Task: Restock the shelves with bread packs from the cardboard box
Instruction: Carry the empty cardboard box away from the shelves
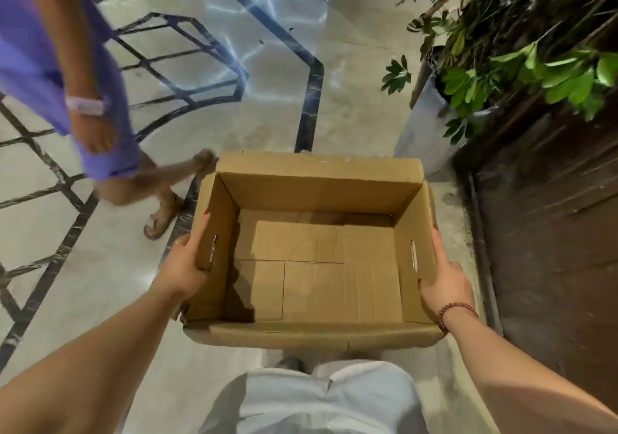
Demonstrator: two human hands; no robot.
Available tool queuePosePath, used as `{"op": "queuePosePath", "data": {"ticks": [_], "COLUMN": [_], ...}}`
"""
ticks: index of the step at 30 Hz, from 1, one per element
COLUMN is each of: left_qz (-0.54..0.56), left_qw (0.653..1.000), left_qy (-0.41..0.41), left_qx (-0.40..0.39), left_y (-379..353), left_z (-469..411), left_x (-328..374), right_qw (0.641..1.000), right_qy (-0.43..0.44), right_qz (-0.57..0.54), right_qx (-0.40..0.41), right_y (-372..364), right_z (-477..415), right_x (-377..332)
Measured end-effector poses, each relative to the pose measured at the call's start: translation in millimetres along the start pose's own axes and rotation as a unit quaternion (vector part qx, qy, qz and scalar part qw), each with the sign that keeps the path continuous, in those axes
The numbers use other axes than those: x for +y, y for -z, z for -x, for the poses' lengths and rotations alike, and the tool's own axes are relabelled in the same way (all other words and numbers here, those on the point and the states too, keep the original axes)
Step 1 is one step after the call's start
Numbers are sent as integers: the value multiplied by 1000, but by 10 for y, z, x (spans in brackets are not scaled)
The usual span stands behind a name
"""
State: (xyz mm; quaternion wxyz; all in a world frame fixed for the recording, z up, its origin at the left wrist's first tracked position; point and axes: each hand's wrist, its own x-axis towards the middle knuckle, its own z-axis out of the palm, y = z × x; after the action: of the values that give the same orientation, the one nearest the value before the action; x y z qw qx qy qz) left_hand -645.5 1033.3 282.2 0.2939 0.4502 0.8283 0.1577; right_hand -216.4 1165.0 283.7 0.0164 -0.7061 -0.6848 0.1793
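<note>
Cardboard box (317, 193), one; my left hand (187, 263) and right hand (448, 280) each grip a side wall. Polished stone floor (267, 116), one potted plant (468, 86) beside.

Left hand (185, 263), right hand (446, 283) held apart ahead, both gripping; index fingers (201, 231) straight.

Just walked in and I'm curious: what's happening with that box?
A person holds a cardboard box out in front of them, the left hand gripping its left wall and the right hand gripping its right wall. The box is open and empty, with no bread packs inside. No shelves are in view. Another person in purple is on the left, and a potted plant stands on the right.
</note>
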Motion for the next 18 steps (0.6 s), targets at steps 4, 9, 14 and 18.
{"op": "queuePosePath", "data": {"ticks": [4, 9, 14, 18], "left_qz": [-7, -17, -18, 5], "left_qw": [1000, 998, 996, 993], "left_qy": [12, 44, 68, 87], "left_qx": [15, 46, 60, 74], "left_y": [152, 307, 618, 832], "left_z": [-775, -1773, -2712, -3443], "left_x": [396, 832, 1254, 1502], "right_qw": [1000, 998, 996, 994], "right_qy": [9, 46, 80, 97], "right_qz": [-11, -34, -15, -26], "right_qx": [8, -6, -24, -32], "right_y": [68, 189, 461, 644], "right_z": [-926, -2221, -3450, -4304], "right_x": [-243, -618, -1082, -1539]}}
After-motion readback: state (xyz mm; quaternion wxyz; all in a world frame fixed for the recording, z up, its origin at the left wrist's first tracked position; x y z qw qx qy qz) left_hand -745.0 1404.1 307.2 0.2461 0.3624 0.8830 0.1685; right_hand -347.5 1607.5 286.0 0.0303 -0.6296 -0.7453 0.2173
